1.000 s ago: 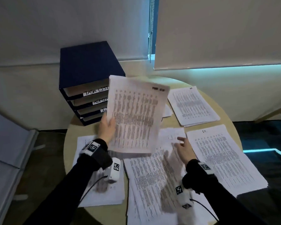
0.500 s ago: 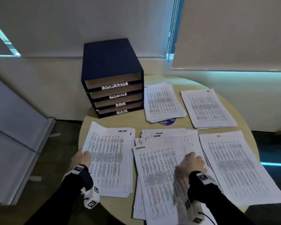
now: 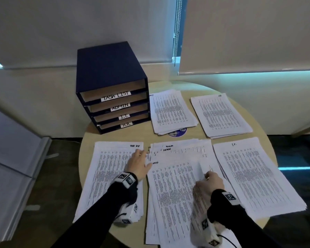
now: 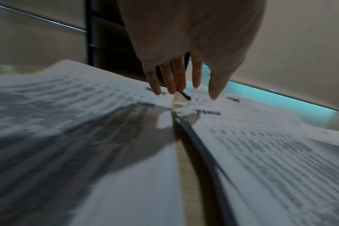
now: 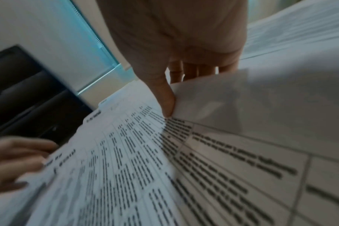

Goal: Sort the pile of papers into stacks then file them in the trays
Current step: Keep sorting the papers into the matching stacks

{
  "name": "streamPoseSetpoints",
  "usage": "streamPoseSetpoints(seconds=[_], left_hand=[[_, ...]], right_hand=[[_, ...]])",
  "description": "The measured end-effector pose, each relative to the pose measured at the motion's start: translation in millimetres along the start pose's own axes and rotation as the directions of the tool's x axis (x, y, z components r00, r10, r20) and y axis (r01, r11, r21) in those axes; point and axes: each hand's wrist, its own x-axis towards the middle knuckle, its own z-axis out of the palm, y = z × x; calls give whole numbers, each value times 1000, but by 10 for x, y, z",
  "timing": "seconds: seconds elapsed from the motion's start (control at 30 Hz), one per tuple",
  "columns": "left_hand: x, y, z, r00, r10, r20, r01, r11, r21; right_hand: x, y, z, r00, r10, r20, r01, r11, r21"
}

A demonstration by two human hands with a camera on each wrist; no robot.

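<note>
On the round table point(image 3: 89, 138), sorting is underway: the right hand point(image 3: 208, 183) pinches up a corner of the top sheet point(image 3: 175, 185) on the near-centre unsorted pile, the left hand point(image 3: 139, 164) flat-fingered beside it, so next it likely needs reading, then stacking.

Black sleeves point(image 3: 89, 217), marker-tagged wristbands point(image 3: 126, 179).

Right hand point(image 5: 176, 50) pinching the lifted corner of a printed sheet point(image 5: 252, 110) above the paper pile point(image 5: 145, 175), left hand point(image 5: 16, 160) at the pile's left edge.
</note>
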Motion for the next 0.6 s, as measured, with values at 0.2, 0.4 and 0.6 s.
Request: streamPoseSetpoints(seconds=[0.2, 0.4, 0.6], left_hand=[[136, 183, 178, 998, 27, 64, -26, 1000, -11], [104, 250, 248, 988, 112, 105, -114, 993, 18], [64, 258, 273, 976, 173, 131, -181, 982, 54]], right_hand=[[-78, 324, -186, 1000, 6, -2, -6, 985, 174], [0, 543, -123, 988, -22, 154, -27, 949, 314], [-38, 387, -253, 993, -92, 66, 85, 990, 111]])
